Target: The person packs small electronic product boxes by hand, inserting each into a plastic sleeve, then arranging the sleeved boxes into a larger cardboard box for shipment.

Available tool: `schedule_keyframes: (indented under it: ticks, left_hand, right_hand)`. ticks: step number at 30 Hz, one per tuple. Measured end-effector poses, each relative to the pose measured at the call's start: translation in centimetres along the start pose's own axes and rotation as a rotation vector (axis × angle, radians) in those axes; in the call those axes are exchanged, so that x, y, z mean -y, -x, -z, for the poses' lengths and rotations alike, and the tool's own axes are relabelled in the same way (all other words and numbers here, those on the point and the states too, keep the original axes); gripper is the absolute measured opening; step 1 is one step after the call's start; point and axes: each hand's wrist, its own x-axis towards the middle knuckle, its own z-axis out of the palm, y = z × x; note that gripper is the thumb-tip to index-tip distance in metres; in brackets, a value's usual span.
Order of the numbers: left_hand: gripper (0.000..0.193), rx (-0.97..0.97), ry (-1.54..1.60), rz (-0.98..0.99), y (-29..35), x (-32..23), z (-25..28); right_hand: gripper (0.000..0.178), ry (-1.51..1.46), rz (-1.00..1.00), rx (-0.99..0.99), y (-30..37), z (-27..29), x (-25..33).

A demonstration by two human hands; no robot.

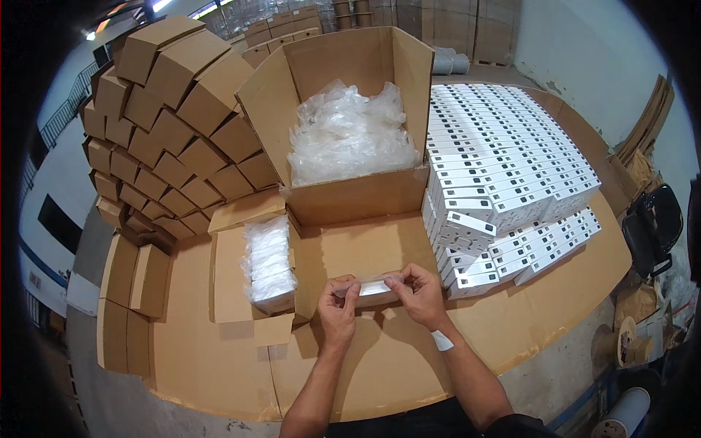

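Observation:
Between my hands is a small white box in clear plastic (375, 287), held level over the cardboard-covered table (380, 358). My left hand (338, 305) pinches the plastic at its left end. At the other end, my right hand (422, 296) grips with thumb and fingers closed. Glare on the plastic hides some of the box's detail. To the left stands an open carton (225, 283) with a row of plastic-wrapped boxes (269, 266) inside. Beyond my hands, a large open cardboard box (354, 196) holds a heap of clear plastic bags (350, 135).
White boxes (511, 157) stand stacked in tight rows at the right, close to my right hand. Many brown cartons (164, 139) are piled high at the far left. Two more cartons (150, 281) line the table's left edge. A black chair (652, 223) is off to the right.

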Motion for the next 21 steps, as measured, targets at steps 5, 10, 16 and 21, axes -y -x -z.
schedule_keyframes:
  ticks: [5,10,16,21]
  left_hand:
    - [0.014,-0.056,0.027,0.073,-0.4,0.4,-0.5]
    - [0.018,-0.109,0.070,0.104,-1.2,0.7,-0.7]
    - [0.022,-0.102,0.086,0.130,-1.6,1.0,-0.7]
    - [0.022,-0.093,0.105,0.133,-1.4,0.6,-0.8]
  right_hand:
    - [0.018,-0.049,0.017,-0.071,-0.1,-0.7,0.5]
    - [0.025,-0.133,0.175,-0.052,-0.1,-1.0,1.3]
    - [0.029,0.220,0.256,0.181,-0.1,1.4,1.6]
    - [0.026,0.277,0.206,0.187,-0.2,1.4,0.8]
